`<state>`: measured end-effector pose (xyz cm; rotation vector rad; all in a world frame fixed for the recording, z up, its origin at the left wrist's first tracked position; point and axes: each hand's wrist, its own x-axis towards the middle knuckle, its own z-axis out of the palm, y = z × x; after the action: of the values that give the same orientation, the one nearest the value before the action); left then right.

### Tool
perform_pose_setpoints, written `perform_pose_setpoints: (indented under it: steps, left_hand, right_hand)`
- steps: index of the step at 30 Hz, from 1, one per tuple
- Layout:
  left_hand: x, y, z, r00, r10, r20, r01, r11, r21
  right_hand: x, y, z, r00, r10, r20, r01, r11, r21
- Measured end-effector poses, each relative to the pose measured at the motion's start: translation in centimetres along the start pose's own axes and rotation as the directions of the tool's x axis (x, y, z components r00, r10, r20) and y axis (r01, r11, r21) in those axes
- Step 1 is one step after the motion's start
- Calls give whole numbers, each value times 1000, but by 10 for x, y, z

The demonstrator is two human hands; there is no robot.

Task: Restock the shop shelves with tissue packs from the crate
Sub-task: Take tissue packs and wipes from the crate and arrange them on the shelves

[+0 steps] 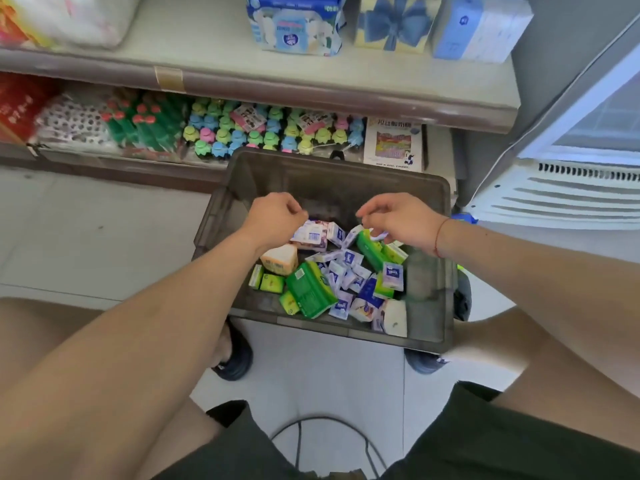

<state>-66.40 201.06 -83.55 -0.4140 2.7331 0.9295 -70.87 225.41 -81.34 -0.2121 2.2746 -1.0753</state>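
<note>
A dark grey plastic crate (346, 169) stands on the floor in front of me. Its bottom holds several tissue packs: a big green pack (310, 289), an orange pack (278, 259), a purple-and-white pack (311, 233) and many small white-and-blue packs (346, 268). My left hand (273, 216) hovers inside the crate over the purple-and-white pack, with its fingers curled shut and nothing visibly in them. My right hand (398, 220) is also in the crate, fingers bent down and touching the packs beside a second green pack (370, 249). Whether it grips one is hidden.
Shelves rise behind the crate. The upper shelf (207, 81) carries boxed tissue packs (294, 26), the lower one small coloured bottles (242, 133). A white fridge (571, 192) stands close on the right. My sandalled feet (232, 358) flank the crate, and a cable (311, 427) lies on the tiles.
</note>
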Motion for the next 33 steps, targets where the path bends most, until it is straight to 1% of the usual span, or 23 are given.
perform_pose_setpoints:
  steps: [2,3,5,8,11,14,16,18,21,23,25,28,32,33]
  left_hand:
    - [8,-20,18,998,-11,66,3,993,121]
    - [12,-30,27,996,-8,93,-9,983,184]
    - [19,-45,43,988,11,154,-56,953,296]
    - [28,-56,64,967,34,253,-134,910,392]
    - [45,-63,76,953,41,302,-178,878,445]
    - [64,-72,85,926,62,372,-259,821,509]
    - [70,-79,93,893,23,449,-299,775,556]
    - [71,-89,105,873,-8,488,-333,721,608]
    - [69,-106,122,891,31,453,-368,637,678]
    - [70,-115,129,910,68,409,-361,614,702]
    - [75,-122,132,920,87,381,-354,601,716]
    - [84,-128,132,921,106,375,-360,596,718]
    - [83,-129,130,911,64,407,-368,571,734]
    - [81,-129,128,913,54,404,-358,579,732]
  right_hand:
    - [6,8,10,997,24,80,-15,993,-114]
    - [10,10,13,995,30,98,-12,984,-178]
    - [21,19,21,995,51,91,-26,964,-263]
    - [34,38,42,991,106,85,-73,944,-322]
    - [47,57,72,968,189,167,-115,920,-375]
    - [63,70,103,933,251,257,-116,888,-445]
    - [70,79,125,902,313,296,-157,878,-452]
    - [78,91,146,871,387,301,-232,866,-443]
    - [93,113,175,815,511,274,-401,838,-370]
    - [101,122,190,784,567,254,-482,813,-328]
    - [108,126,203,772,594,226,-524,796,-302]
    - [117,136,215,779,596,197,-537,795,-281]
    - [114,142,209,789,574,220,-513,812,-279]
    - [112,140,204,789,570,227,-508,815,-278]
